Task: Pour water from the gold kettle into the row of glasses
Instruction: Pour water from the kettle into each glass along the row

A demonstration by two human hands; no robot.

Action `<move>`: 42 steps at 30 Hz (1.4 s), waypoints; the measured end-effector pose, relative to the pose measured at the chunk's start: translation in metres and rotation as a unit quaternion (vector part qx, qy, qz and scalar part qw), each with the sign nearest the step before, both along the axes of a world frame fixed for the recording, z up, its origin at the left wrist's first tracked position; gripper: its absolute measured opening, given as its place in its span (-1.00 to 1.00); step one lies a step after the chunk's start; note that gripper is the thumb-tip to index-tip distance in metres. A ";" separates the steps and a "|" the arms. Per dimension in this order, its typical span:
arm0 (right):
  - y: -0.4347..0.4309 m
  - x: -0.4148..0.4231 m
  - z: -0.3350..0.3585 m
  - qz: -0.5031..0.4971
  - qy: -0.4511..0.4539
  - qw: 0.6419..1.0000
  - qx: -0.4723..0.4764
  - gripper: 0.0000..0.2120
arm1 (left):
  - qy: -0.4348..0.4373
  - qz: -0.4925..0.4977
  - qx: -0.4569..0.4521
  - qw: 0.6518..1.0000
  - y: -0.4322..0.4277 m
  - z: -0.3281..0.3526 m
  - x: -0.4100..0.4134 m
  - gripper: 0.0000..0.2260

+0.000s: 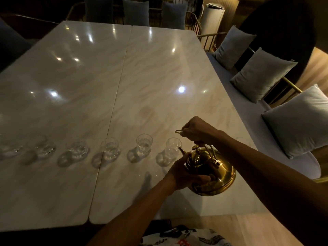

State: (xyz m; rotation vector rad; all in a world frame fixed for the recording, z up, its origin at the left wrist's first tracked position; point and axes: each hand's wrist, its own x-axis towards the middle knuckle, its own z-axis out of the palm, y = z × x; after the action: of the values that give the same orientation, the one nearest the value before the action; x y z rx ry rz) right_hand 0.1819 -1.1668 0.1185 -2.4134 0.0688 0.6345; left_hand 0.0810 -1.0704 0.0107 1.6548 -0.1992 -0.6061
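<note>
The gold kettle [211,172] is up in the air, just above the near right part of the marble table [159,77]. The right hand [197,132] is closed tight around the thin handle at the top, so it carries the weight. The left hand [184,173] is curled around the kettle's round side and holds it there, likely to keep it steady and help tip it slowly. The little spout [182,150] points left and up, right beside the rim of the nearest glass [173,148]. No water can be seen coming out, so the pour looks like it is only about to start. The row of glasses [110,148] runs off to the left, each one a bit apart from the next. The far left ones are blurry, and I cannot tell if any hold water. There may be one more faint glass behind the right arm, but it is too dim to be sure. The table has lots of bare room behind the row. In front, the glasses sit well back from the near edge, so both arms can slide left along the row. A seam [113,112] runs down the tabletop under one glass. Grey pillows [262,73] sit on a bench well off to the right, out of the way.
</note>
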 end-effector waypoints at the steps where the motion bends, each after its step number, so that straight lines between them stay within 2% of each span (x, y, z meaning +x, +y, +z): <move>1: -0.001 0.001 -0.001 0.001 0.000 1.000 -0.002 -0.72 | -0.001 0.001 -0.003 1.000 -0.001 0.000 0.000 -0.39; 42: -0.009 0.017 -0.008 0.025 0.004 1.000 -0.006 -0.71 | -0.014 0.019 -0.020 1.000 -0.017 -0.022 0.016 -0.41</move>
State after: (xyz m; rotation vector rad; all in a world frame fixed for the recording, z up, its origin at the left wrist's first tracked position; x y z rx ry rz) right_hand 0.1991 -1.1760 0.1102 -2.4304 0.0146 0.6694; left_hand 0.0974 -1.0877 -0.0116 1.6249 -0.1994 -0.5473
